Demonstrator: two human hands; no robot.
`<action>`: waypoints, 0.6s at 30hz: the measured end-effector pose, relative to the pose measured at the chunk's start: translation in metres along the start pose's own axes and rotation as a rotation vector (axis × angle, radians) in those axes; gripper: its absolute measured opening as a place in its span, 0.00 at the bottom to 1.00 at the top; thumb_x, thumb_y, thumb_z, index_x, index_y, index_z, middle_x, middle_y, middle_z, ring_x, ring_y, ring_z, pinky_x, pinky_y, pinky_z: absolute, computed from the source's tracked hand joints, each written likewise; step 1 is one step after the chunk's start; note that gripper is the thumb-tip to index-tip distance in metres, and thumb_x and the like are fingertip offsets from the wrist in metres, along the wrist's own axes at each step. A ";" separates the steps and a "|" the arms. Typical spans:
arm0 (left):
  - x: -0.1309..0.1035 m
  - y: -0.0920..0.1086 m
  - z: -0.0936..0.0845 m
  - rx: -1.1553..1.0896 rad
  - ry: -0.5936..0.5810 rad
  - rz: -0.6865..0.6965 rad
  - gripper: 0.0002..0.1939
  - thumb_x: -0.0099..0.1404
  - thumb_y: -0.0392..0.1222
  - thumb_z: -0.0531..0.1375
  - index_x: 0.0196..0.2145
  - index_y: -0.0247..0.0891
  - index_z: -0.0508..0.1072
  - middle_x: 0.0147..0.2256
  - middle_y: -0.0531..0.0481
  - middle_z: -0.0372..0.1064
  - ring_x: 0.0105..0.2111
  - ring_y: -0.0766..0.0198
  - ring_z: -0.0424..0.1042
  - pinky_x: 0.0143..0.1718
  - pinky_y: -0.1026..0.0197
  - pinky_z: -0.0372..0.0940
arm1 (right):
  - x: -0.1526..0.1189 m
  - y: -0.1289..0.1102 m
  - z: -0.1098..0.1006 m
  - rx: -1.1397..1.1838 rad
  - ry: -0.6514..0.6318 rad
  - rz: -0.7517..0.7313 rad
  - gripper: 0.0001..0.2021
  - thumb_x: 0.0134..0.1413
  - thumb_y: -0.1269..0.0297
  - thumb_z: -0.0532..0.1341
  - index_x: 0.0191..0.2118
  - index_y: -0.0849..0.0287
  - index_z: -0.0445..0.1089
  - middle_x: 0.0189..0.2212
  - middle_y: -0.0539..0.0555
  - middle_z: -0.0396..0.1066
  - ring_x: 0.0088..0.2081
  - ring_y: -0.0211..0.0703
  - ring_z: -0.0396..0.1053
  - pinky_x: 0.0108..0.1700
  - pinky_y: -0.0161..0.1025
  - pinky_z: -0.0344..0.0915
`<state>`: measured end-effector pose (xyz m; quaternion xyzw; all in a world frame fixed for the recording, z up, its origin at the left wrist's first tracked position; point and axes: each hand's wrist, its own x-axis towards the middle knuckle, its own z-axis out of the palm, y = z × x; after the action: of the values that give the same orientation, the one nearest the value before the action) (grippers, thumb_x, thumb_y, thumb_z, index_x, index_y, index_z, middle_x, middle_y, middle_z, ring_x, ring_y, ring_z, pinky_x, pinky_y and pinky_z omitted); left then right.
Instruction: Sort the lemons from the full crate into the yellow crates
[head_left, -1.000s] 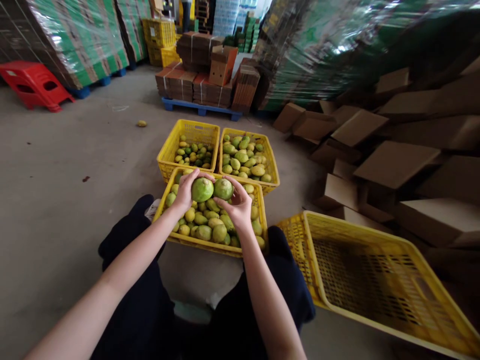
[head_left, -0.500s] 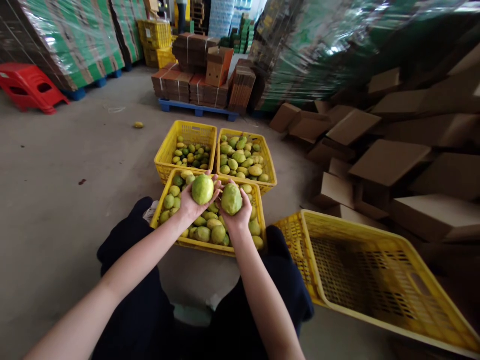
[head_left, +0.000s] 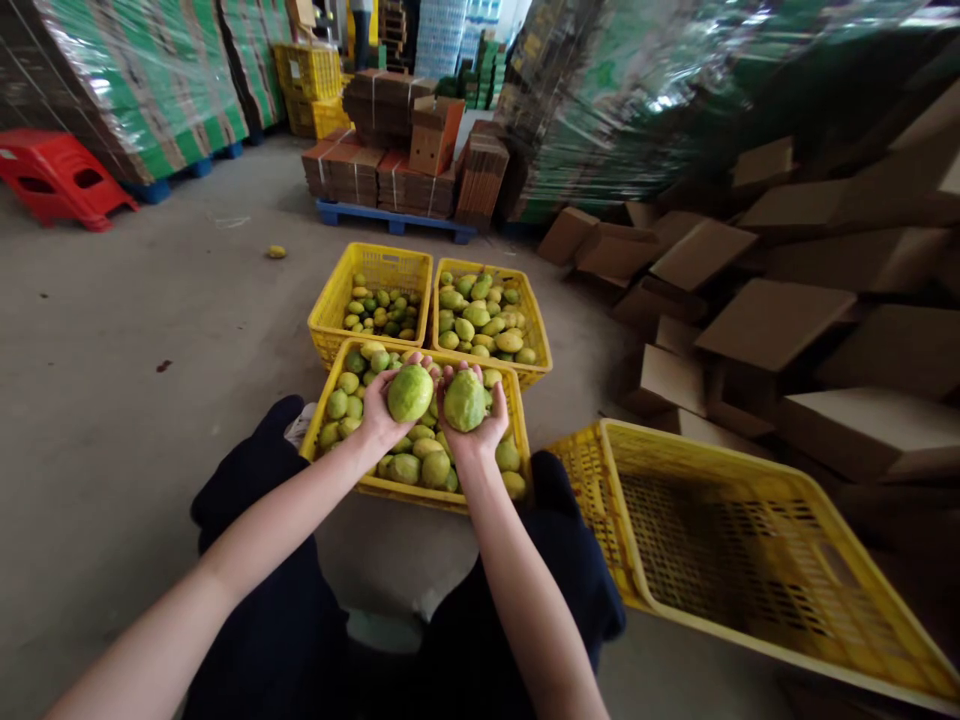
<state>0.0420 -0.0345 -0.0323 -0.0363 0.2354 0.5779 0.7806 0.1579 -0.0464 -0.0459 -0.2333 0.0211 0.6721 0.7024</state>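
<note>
Reaching forward over dark-clothed knees (head_left: pixel 247 480) with bare forearms. Having a slatted side crate (head_left: pixel 701 475) close by the right knee. Cupping a green fruit (head_left: pixel 410 392) from below in the left hand (head_left: pixel 381 412), with palm upturned and fingers curled under; supporting a bumpier fruit (head_left: pixel 465 402) likewise in the right hand (head_left: pixel 484 438). Holding both just beside each other, not touching, above a yellow front crate (head_left: pixel 409 493) full of green and yellow fruits (head_left: pixel 405 468). Looking beyond to a rear-left crate (head_left: pixel 401 259) with smaller fruits low inside, and a rear-right crate (head_left: pixel 544 335) with larger ones. Seeing piled cardboard boxes (head_left: pixel 776 320) off to the right, then a loose fruit (head_left: pixel 276 252) on the floor, a red stool (head_left: pixel 60 175) far left and, farther, bundled cardboard (head_left: pixel 341 165) on a blue pallet (head_left: pixel 394 220).
</note>
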 end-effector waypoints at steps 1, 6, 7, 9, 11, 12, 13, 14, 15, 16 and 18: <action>0.000 0.000 0.000 -0.006 0.004 0.006 0.19 0.62 0.34 0.51 0.47 0.34 0.76 0.37 0.44 0.79 0.46 0.54 0.78 0.53 0.53 0.71 | 0.000 0.000 0.000 -0.004 -0.006 -0.003 0.14 0.60 0.55 0.55 0.40 0.54 0.75 0.35 0.50 0.81 0.40 0.46 0.79 0.53 0.50 0.73; -0.002 0.003 -0.001 -0.060 0.028 -0.032 0.19 0.60 0.35 0.52 0.47 0.34 0.75 0.35 0.44 0.78 0.44 0.52 0.79 0.51 0.50 0.72 | -0.001 0.004 -0.002 -0.024 -0.015 0.024 0.12 0.57 0.56 0.57 0.39 0.55 0.75 0.36 0.51 0.81 0.38 0.46 0.79 0.53 0.50 0.73; -0.003 0.004 -0.001 -0.065 0.027 -0.038 0.18 0.60 0.35 0.52 0.46 0.34 0.75 0.34 0.45 0.78 0.44 0.52 0.79 0.50 0.50 0.73 | -0.001 0.005 -0.003 -0.019 -0.012 0.035 0.11 0.57 0.57 0.57 0.38 0.55 0.75 0.36 0.51 0.81 0.38 0.46 0.79 0.53 0.50 0.73; -0.004 0.005 -0.002 -0.064 0.019 -0.042 0.17 0.60 0.35 0.53 0.44 0.36 0.75 0.34 0.45 0.78 0.43 0.53 0.79 0.49 0.52 0.73 | 0.000 0.007 -0.004 -0.016 -0.012 0.051 0.10 0.55 0.58 0.58 0.37 0.56 0.74 0.35 0.52 0.81 0.37 0.46 0.79 0.52 0.49 0.73; -0.004 0.006 -0.002 -0.057 0.012 -0.044 0.15 0.60 0.35 0.53 0.43 0.36 0.74 0.34 0.45 0.77 0.42 0.54 0.79 0.49 0.54 0.73 | 0.003 0.009 -0.006 -0.032 -0.013 0.047 0.09 0.53 0.60 0.59 0.36 0.56 0.74 0.35 0.52 0.81 0.37 0.46 0.78 0.51 0.48 0.74; -0.004 0.006 -0.002 -0.055 0.016 -0.046 0.15 0.60 0.35 0.53 0.43 0.36 0.74 0.34 0.45 0.77 0.42 0.55 0.79 0.49 0.55 0.73 | 0.005 0.010 -0.008 -0.043 -0.007 0.037 0.09 0.53 0.61 0.59 0.36 0.56 0.74 0.35 0.52 0.80 0.36 0.46 0.78 0.50 0.47 0.75; -0.003 0.007 -0.002 -0.056 0.027 -0.044 0.14 0.61 0.35 0.53 0.43 0.35 0.74 0.34 0.45 0.77 0.41 0.56 0.79 0.48 0.56 0.73 | 0.007 0.010 -0.010 -0.055 0.006 0.025 0.09 0.52 0.61 0.59 0.36 0.57 0.74 0.35 0.52 0.80 0.36 0.46 0.78 0.49 0.46 0.75; -0.003 0.009 -0.002 -0.061 0.042 -0.038 0.15 0.61 0.35 0.53 0.43 0.36 0.74 0.34 0.44 0.77 0.40 0.56 0.79 0.48 0.56 0.73 | 0.008 0.011 -0.013 -0.069 0.028 0.014 0.09 0.51 0.62 0.59 0.37 0.57 0.74 0.35 0.52 0.80 0.36 0.46 0.78 0.47 0.46 0.75; -0.001 0.011 -0.002 -0.070 0.059 -0.028 0.15 0.61 0.35 0.53 0.44 0.36 0.74 0.34 0.44 0.77 0.39 0.56 0.79 0.47 0.56 0.73 | 0.010 0.013 -0.017 -0.092 0.061 0.009 0.10 0.51 0.63 0.58 0.38 0.57 0.74 0.35 0.53 0.80 0.37 0.46 0.78 0.46 0.46 0.76; 0.000 0.014 -0.002 -0.081 0.079 -0.013 0.16 0.61 0.34 0.53 0.45 0.36 0.74 0.34 0.45 0.77 0.39 0.57 0.79 0.46 0.56 0.74 | 0.011 0.015 -0.022 -0.139 0.105 0.022 0.10 0.51 0.64 0.58 0.38 0.56 0.74 0.34 0.52 0.80 0.36 0.46 0.78 0.45 0.46 0.76; 0.004 0.024 -0.003 -0.092 0.143 0.031 0.16 0.62 0.34 0.52 0.45 0.37 0.73 0.34 0.45 0.76 0.37 0.58 0.78 0.42 0.56 0.74 | 0.013 0.023 -0.034 -0.306 0.215 0.092 0.07 0.51 0.66 0.57 0.34 0.56 0.72 0.30 0.51 0.78 0.35 0.46 0.78 0.42 0.45 0.77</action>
<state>0.0198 -0.0239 -0.0316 -0.1098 0.2641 0.5961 0.7503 0.1471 -0.0469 -0.0870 -0.4067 0.0045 0.6700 0.6210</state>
